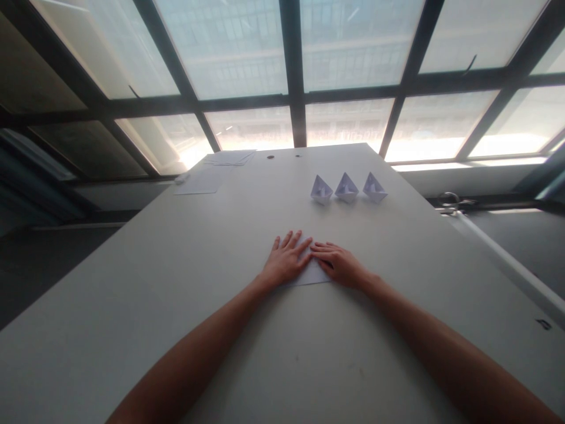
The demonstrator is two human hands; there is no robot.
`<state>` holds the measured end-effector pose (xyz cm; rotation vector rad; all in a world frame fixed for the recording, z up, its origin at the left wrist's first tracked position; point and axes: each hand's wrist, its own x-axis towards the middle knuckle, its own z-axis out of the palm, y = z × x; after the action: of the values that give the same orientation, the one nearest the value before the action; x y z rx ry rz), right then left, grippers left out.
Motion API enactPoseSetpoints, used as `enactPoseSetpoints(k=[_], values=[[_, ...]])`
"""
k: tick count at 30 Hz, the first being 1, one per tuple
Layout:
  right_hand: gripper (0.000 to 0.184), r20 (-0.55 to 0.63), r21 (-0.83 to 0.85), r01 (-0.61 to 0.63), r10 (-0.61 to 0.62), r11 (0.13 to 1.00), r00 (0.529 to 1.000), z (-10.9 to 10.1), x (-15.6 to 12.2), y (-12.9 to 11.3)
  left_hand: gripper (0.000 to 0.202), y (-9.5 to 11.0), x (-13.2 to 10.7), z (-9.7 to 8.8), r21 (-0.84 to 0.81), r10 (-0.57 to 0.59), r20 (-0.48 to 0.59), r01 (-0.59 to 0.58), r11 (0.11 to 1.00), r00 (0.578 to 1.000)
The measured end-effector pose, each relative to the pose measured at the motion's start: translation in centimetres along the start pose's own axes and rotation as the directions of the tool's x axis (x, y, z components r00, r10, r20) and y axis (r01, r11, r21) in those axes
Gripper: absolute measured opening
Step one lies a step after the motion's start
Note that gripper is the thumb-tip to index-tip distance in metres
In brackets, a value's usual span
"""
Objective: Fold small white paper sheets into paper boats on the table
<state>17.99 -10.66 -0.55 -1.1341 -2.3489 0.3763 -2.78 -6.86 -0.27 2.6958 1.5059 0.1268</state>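
Observation:
A white sheet of paper [312, 274] lies on the white table [220, 247], largely covered by both hands. My left hand [286, 259] rests flat on its left part with the fingers spread. Across from it, my right hand [339, 262] lies on the right part, fingers stretched toward the left hand, their tips touching or nearly touching its little-finger side. Beyond the hands stand three white folded paper boats in a row: a left boat [321, 190], a middle boat [346, 188] and a right boat [375, 188].
Loose white sheets [200, 179] lie at the table's far left corner. Two small dark round spots, one of them a ring [271, 157], mark the far edge. Dark-framed windows [247, 53] rise behind the table. A white rail [507, 259] runs along the right side.

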Motion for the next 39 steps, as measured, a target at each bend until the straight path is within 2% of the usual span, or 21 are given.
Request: enactPoseSetpoints(k=[4, 8, 13, 17, 21, 25, 30, 32, 34, 36, 39], values=[[0.042, 0.032, -0.006, -0.018, 0.018, 1.000, 0.999, -0.3, 0.0, 0.0, 0.052, -0.2, 0.2, 0.4, 0.003, -0.121, -0.058, 0.121, 0.993, 0.991], [0.038, 0.047, -0.028, -0.031, 0.032, 0.999, 0.998, -0.5, 0.0, -0.1, 0.051, -0.7, 0.4, 0.7, -0.013, -0.243, -0.133, 0.244, 0.970, 0.961], [0.034, 0.007, -0.103, -0.061, 0.062, 0.993, 0.998, -0.5, -0.1, 0.1, 0.060, -1.6, 0.6, 0.3, -0.053, -0.374, -0.282, 0.374, 0.926, 0.884], [0.032, -0.005, -0.155, -0.096, 0.096, 0.983, 0.995, -0.6, -0.1, 0.4, 0.066, -2.1, 1.0, 0.3, -0.161, -0.351, -0.340, 0.314, 0.936, 0.873], [0.031, -0.008, -0.153, -0.096, 0.096, 0.984, 0.995, -0.6, -0.1, 0.7, 0.078, -2.3, 1.3, 1.0, -0.209, -0.339, -0.330, 0.282, 0.936, 0.881], [0.031, -0.011, -0.152, -0.097, 0.096, 0.984, 0.995, -0.5, -0.1, 0.7, 0.078, -2.6, 1.4, 1.2, -0.301, -0.263, -0.328, 0.163, 0.939, 0.907], [0.031, -0.008, -0.156, -0.108, 0.108, 0.982, 0.994, -0.6, -0.1, 0.5, 0.085, -2.6, 1.2, 0.6, -0.501, -0.194, -0.413, -0.044, 0.864, 0.890], [0.032, -0.014, -0.153, -0.107, 0.106, 0.983, 0.994, -0.6, -0.1, 0.6, 0.087, -2.2, 1.1, 0.4, -0.520, -0.126, -0.395, -0.108, 0.847, 0.910], [0.033, -0.019, -0.153, -0.107, 0.105, 0.982, 0.994, -0.5, -0.1, 0.6, 0.081, -1.7, 0.8, 0.1, -0.494, 0.029, -0.345, -0.207, 0.844, 0.938], [0.034, -0.020, -0.157, -0.116, 0.114, 0.981, 0.993, -0.5, -0.1, 0.7, 0.067, -1.1, 0.6, -0.1, -0.407, 0.195, -0.262, -0.291, 0.866, 0.945], [0.037, -0.027, -0.160, -0.141, 0.138, 0.977, 0.990, -0.3, -0.1, 0.8, 0.051, -0.2, 0.0, -0.4, -0.208, 0.297, -0.136, -0.321, 0.924, 0.945]])
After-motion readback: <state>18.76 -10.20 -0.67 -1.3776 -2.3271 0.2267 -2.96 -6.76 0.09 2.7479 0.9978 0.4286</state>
